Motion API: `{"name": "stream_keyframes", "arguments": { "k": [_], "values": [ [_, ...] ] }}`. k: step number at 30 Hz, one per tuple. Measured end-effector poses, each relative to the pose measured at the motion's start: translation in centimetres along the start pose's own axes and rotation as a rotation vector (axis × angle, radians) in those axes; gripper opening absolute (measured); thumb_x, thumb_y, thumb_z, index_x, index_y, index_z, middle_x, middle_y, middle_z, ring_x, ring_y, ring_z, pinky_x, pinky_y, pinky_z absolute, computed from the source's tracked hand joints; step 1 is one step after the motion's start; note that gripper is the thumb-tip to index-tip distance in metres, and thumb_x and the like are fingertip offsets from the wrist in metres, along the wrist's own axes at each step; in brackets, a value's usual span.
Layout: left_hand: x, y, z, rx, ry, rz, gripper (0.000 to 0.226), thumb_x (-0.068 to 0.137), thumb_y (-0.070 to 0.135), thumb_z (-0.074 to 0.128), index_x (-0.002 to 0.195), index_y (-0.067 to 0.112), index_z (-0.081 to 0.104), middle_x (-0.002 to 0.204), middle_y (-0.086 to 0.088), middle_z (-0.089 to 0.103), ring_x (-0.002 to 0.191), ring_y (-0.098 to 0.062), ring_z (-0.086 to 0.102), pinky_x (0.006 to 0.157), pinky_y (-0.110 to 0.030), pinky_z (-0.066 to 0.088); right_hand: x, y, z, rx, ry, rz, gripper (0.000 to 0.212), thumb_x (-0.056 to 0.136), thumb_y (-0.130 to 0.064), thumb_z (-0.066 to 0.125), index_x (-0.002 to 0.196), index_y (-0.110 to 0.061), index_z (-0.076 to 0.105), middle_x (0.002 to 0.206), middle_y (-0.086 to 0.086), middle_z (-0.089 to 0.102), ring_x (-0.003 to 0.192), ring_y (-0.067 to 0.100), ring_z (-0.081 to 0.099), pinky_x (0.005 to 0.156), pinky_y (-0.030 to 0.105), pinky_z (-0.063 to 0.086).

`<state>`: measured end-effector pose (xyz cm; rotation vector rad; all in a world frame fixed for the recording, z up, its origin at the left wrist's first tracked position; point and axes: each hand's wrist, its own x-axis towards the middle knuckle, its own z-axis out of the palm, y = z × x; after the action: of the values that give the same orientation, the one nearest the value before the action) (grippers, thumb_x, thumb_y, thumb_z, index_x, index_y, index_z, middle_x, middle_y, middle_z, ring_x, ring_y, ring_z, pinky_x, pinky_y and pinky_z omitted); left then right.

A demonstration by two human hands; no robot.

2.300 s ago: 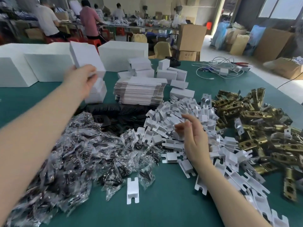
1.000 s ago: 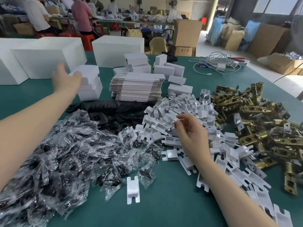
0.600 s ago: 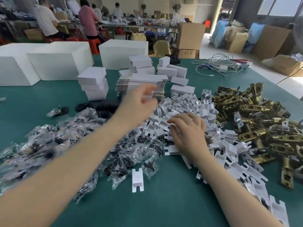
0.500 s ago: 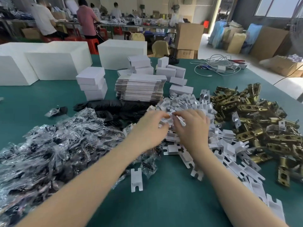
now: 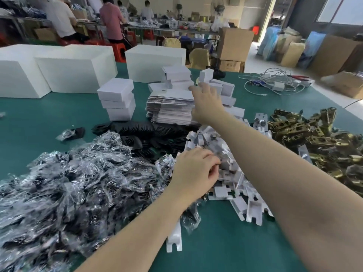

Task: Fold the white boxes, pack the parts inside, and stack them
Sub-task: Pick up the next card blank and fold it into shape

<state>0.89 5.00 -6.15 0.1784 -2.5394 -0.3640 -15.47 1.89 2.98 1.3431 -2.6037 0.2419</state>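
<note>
Head view: right hand open-fingered over flat box stack; left hand, grip curled round white inserts.

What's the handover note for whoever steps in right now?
Left hand: curled, pinching a white plastic insert at the insert pile.
Right hand: open, reaching over the stack of flat box blanks; contact unclear.
Done: three folded white boxes stacked left of the blanks.
Parts: bagged screws left, black plates centre, brass latches right.
Left: fold the next box, pack it, stack it.
</note>
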Motion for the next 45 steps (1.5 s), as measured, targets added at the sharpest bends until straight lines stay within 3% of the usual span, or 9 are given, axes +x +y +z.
{"name": "stream_keyframes", "arguments": {
  "k": [4,10,16,19,24,30,34,40,45],
  "values": [
    [0.1,0.0,0.0,-0.006,-0.015,-0.018,0.027,0.095,0.029,0.051,0.107,0.024,0.074,0.109,0.009,0.069,0.102,-0.010,0.060,0.089,-0.035,0.048,1.6,0.1,1.2,-0.075,-0.166,-0.018,0.063,0.096,-0.012,0.043,0.154,-0.017,0.019,0.155,0.015,0.033,0.145,0.039,0.021,0.116,0.050,0.019],
    [0.3,-0.1,-0.2,0.022,-0.009,-0.027,0.031,0.099,0.032,0.044,0.104,0.026,0.074,0.107,0.013,0.070,0.100,-0.007,0.060,0.088,-0.033,0.049,-0.3,0.7,0.8,-0.152,0.308,-0.041,0.027,0.095,-0.007,0.050,0.108,-0.023,0.068,0.088,0.004,0.069,0.082,0.030,0.061,0.070,0.031,0.032],
    [0.0,0.2,-0.6,-0.254,0.169,-0.095,0.022,0.097,0.018,0.058,0.115,0.015,0.070,0.115,0.002,0.069,0.088,-0.008,0.065,0.079,-0.028,0.056,-5.6,0.8,-3.9,0.612,0.716,0.194,0.025,0.100,-0.017,0.046,0.111,-0.015,0.068,0.091,-0.010,0.062,0.078,0.009,0.055,0.063,0.013,0.042],
    [0.1,0.2,-1.4,-0.456,0.161,-0.292,0.047,0.103,0.039,0.042,0.145,0.018,0.046,0.145,0.003,0.051,0.130,-0.008,0.047,0.110,-0.031,0.040,-10.9,1.1,-3.8,0.976,0.686,0.308,0.019,0.101,-0.025,0.050,0.096,-0.024,0.069,0.080,-0.010,0.068,0.068,0.001,0.058,0.066,0.014,0.049],
    [1.2,0.5,-3.1,-1.083,0.148,-0.529,0.075,0.087,0.072,0.039,0.149,0.030,0.037,0.145,0.003,0.053,0.128,-0.016,0.055,0.108,-0.050,0.043,-17.6,2.3,-1.1,1.350,0.417,0.501,0.019,0.101,-0.025,0.054,0.092,-0.033,0.069,0.078,-0.016,0.072,0.081,0.013,0.068,0.067,0.029,0.060],
    [1.3,1.2,-2.7,-1.257,0.199,-0.650,0.037,0.098,0.007,0.051,0.133,0.017,0.057,0.114,-0.003,0.072,0.103,-0.019,0.068,0.089,-0.037,0.053,-20.3,2.7,1.4,1.439,0.213,0.333,0.045,0.095,-0.008,0.054,0.120,-0.045,0.060,0.101,0.005,0.073,0.086,0.022,0.062,0.083,0.048,0.057],
    [0.9,1.3,-2.1,-1.222,0.202,-0.704,0.038,0.099,0.002,0.046,0.130,0.020,0.057,0.115,-0.006,0.071,0.108,-0.024,0.067,0.089,-0.041,0.056,-20.9,2.4,2.3,1.489,0.126,0.311,0.050,0.091,-0.001,0.060,0.118,-0.042,0.053,0.104,0.000,0.075,0.082,0.019,0.068,0.064,0.026,0.056],
    [-0.8,1.8,-1.1,-0.958,0.201,-0.409,0.069,0.081,-0.009,0.061,0.140,0.021,0.041,0.119,0.004,0.066,0.112,-0.010,0.063,0.087,-0.025,0.054,-19.4,1.0,2.4,1.400,0.329,0.506,0.025,0.089,-0.011,0.066,0.103,-0.031,0.059,0.094,0.006,0.073,0.081,0.023,0.070,0.070,0.045,0.060],
    [-1.5,1.6,-0.8,-0.949,0.225,-0.448,0.063,0.085,0.004,0.068,0.139,0.024,0.041,0.123,0.002,0.065,0.117,-0.016,0.062,0.098,-0.046,0.052,-20.0,-0.4,3.7,1.254,0.439,0.411,0.026,0.088,-0.019,0.071,0.100,-0.037,0.055,0.089,-0.011,0.070,0.078,0.004,0.067,0.067,0.020,0.055]
  ]
}}
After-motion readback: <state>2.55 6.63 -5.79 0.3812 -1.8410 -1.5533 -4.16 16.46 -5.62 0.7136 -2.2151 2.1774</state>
